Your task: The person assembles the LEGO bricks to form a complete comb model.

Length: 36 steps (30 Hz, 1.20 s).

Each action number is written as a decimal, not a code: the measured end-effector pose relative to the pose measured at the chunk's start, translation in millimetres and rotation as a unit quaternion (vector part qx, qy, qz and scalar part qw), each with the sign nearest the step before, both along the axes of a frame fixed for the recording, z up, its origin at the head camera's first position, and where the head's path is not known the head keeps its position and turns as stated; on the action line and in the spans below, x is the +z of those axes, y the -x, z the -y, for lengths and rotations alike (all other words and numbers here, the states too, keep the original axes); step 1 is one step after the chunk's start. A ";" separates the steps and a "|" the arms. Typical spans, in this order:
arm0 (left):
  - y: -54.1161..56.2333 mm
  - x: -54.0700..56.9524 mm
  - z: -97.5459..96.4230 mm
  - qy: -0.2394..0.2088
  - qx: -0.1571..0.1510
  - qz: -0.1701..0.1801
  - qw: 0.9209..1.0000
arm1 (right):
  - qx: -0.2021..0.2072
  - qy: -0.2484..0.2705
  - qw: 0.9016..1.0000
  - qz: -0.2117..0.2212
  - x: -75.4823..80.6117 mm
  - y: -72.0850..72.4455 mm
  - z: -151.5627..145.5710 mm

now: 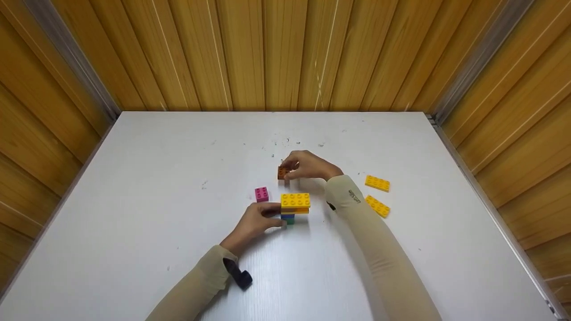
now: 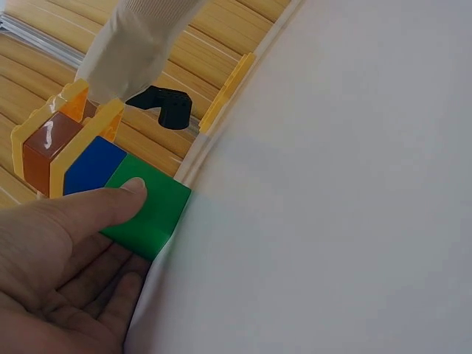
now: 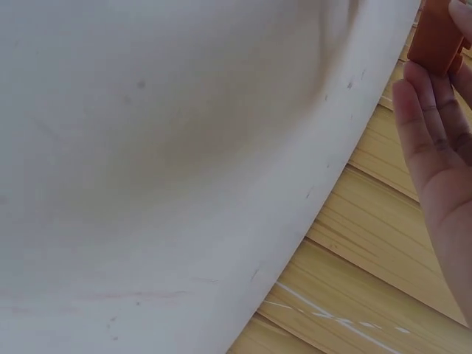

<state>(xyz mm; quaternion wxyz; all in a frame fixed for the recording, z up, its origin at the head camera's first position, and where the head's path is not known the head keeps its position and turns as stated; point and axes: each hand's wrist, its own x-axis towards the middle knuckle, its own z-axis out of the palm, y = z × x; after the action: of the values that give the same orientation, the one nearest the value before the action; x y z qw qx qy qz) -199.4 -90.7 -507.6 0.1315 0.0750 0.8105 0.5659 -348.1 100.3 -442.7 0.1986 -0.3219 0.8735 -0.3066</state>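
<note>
My left hand (image 1: pixel 254 223) grips a small upright stack of toy building bricks low down, its thumb pressed on the green brick (image 2: pixel 155 203). Above the green one come a blue brick (image 2: pixel 94 166), a yellow plate, a brown brick (image 2: pixel 50 144) and a second yellow plate (image 1: pixel 295 199) on top. The yellow plates overhang to one side. Beyond the stack, my right hand (image 1: pixel 312 165) pinches a loose orange-brown brick (image 3: pixel 436 37) between thumb and fingers. A pink brick (image 1: pixel 262 194) lies on the table just past my left fingers.
Two yellow plates (image 1: pixel 377 183) lie on the white table (image 1: pixel 156 178), right of my right sleeve. Wood-patterned walls (image 1: pixel 285 53) stand along the table's back and sides. A black strap end (image 1: pixel 243 278) hangs from the left cuff.
</note>
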 end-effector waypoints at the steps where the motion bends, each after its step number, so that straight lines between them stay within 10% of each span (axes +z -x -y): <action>1: -0.1 -0.2 0.0 0.000 0.001 0.000 1.000 | 0.003 0.001 1.000 -0.002 0.8 -0.1 -0.4; 36: -0.8 -1.5 1.2 -0.011 -0.005 -0.028 1.000 | 0.096 0.053 0.994 -0.015 51.6 -37.2 -18.7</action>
<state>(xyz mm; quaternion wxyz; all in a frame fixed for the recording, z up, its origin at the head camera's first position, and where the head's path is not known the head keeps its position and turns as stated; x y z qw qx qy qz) -198.6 -92.0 -509.1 0.1104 0.0965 0.8073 0.5716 -310.9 119.0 -391.1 0.1967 -0.4185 0.8241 -0.3272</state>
